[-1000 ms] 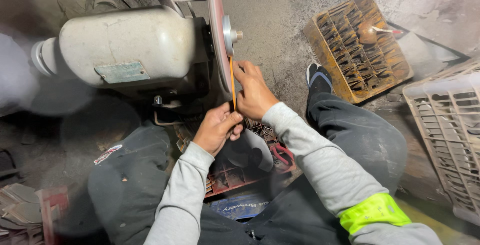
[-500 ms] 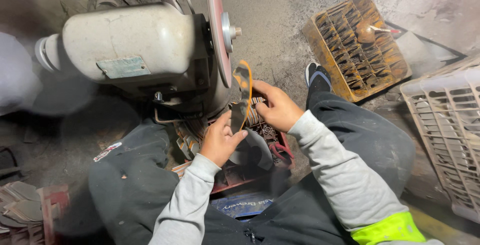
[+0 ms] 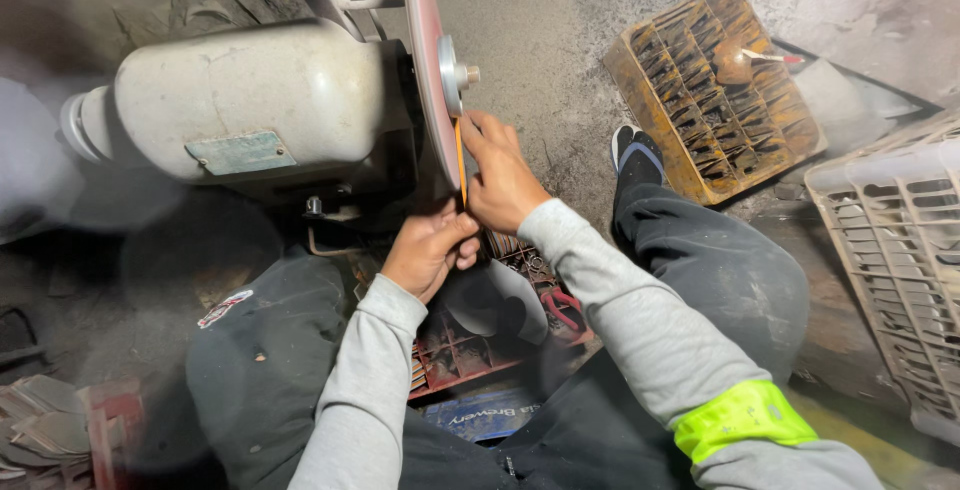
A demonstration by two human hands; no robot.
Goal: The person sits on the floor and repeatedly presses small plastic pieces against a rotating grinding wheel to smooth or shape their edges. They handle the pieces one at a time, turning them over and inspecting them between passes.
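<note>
The person's right hand (image 3: 502, 178) and left hand (image 3: 430, 248) both grip a thin orange-edged flat metal piece (image 3: 461, 162), held upright on edge against the face of the reddish round grinding disc (image 3: 425, 60). The right hand pinches its upper part, the left closes around its lower end. The disc sits on a grey-white cylindrical motor housing (image 3: 250, 100) on the dusty concrete floor (image 3: 560, 20). A rusty orange slotted crate (image 3: 715, 90) lies beyond the person's black shoe (image 3: 635, 150); a pale plastic crate (image 3: 900, 250) sits at the floor's right edge.
</note>
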